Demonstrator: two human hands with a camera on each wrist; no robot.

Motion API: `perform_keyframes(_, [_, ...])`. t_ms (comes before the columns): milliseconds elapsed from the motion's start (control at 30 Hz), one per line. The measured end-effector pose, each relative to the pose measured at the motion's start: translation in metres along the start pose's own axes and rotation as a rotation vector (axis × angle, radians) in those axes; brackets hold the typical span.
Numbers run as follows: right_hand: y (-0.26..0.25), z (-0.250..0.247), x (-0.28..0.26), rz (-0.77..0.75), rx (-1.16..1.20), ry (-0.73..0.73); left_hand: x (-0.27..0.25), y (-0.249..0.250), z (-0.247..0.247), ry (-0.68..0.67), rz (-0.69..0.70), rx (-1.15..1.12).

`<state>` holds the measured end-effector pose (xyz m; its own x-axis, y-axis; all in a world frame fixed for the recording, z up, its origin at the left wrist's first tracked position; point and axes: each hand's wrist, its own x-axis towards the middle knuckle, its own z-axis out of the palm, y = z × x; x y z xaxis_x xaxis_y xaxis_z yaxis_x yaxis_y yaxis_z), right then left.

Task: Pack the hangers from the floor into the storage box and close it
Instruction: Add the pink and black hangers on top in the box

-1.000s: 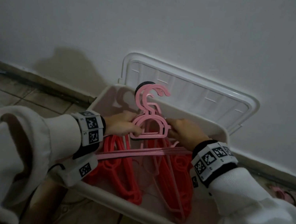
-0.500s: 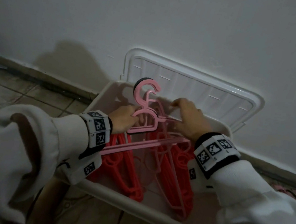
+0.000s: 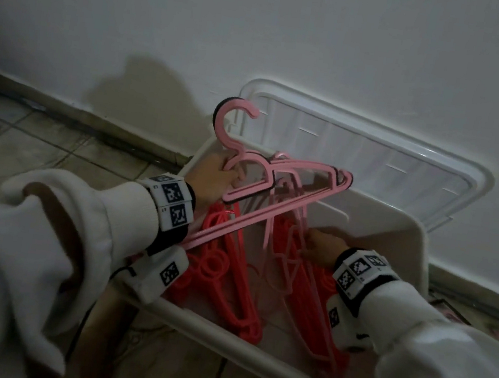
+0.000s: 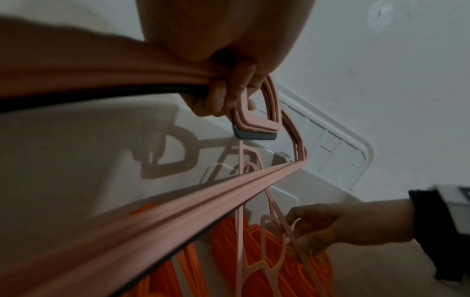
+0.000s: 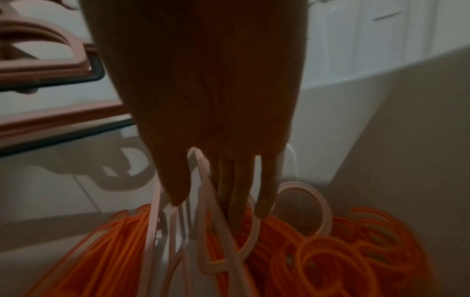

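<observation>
The left hand is curled round the neck of a bundle of pink hangers, holding it tilted above the open storage box, hooks up toward 11 o'clock and the long bars slanting down toward 7 o'clock past the left wrist. The right hand is down inside the box at about 3 o'clock of the bundle, fingers pinching thin pale pink hangers that lie on the red-orange hangers already packed on the bottom. The lid leans open against the wall at 12 o'clock.

The step in hand looks like settling hangers into the box. Next, the raised bundle probably needs turning flat and lowering onto the pile, low enough that the lid can close.
</observation>
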<state>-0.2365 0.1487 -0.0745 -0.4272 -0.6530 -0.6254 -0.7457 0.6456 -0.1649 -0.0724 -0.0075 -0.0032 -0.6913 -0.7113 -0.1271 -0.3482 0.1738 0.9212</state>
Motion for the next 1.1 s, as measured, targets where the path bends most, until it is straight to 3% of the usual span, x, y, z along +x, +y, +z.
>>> perform_keyframes(167, [0.0,-0.006,0.0,-0.143,0.007,0.123,0.002,0.002,-0.011,0.05,-0.055,-0.046])
perform_keyframes(433, [0.007,-0.02,-0.026,-0.109,0.092,0.241,0.006,-0.001,-0.013,0.081,-0.112,-0.073])
perform_keyframes(767, [0.064,-0.033,-0.063,-0.144,0.888,0.353,0.011,0.013,-0.013,0.104,-0.113,-0.276])
perform_keyframes(867, [0.07,-0.04,-0.086,-0.233,1.041,0.404,0.011,0.014,-0.012,0.078,-0.111,-0.293])
perform_keyframes(1100, [0.053,-0.066,-0.142,-0.569,1.148,0.549,0.016,0.013,-0.01,-0.05,-0.098,-0.218])
